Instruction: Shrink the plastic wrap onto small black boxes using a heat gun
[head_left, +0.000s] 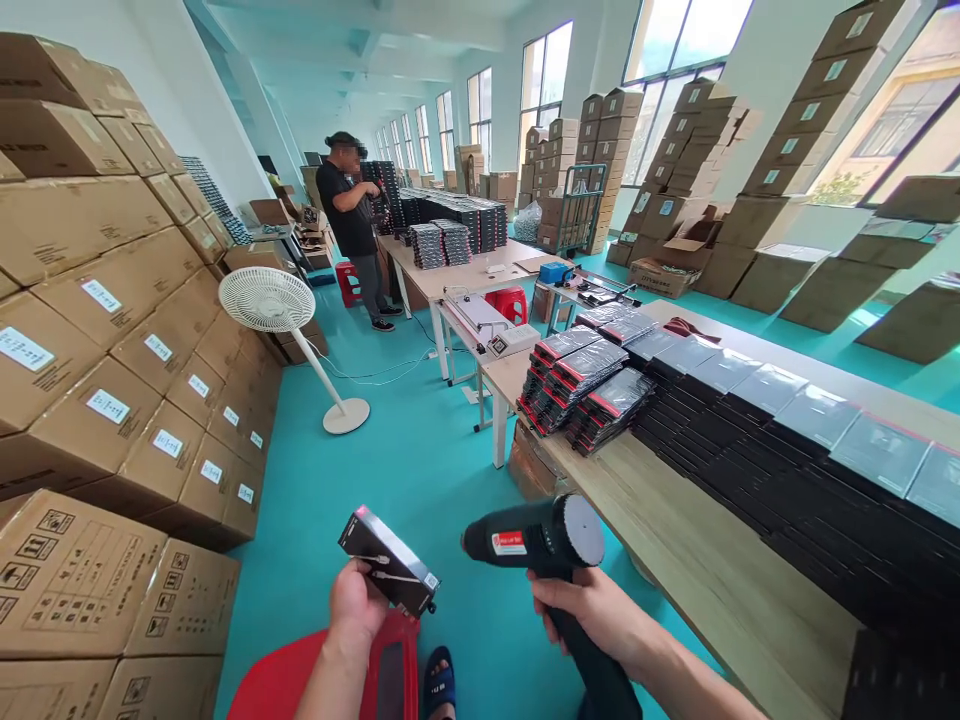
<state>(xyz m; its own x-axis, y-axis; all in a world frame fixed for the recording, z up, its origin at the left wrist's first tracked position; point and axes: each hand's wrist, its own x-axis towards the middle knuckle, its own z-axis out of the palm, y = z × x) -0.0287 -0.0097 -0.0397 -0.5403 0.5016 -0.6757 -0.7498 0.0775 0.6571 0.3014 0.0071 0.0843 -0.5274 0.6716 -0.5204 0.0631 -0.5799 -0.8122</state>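
Note:
In my left hand (352,603) is a slim black retail box (388,562) with cable pictures on its face, tilted, with its narrow pale side upward. My right hand (577,605) grips the handle of a black heat gun (517,532) bearing a red and white label. The gun's nozzle points left toward the box, with a gap between them. Below the left hand is a red plastic stool (300,675). To the right, stacks of film-wrapped black and red boxes (574,365) lie on the long wooden table (675,510).
Stacked cartons (112,400) line the left side. A white pedestal fan (268,300) stands ahead on the green floor. Flat packages (810,415) cover much of the right table. A sealing machine (487,325) and a standing co-worker (352,215) are farther back.

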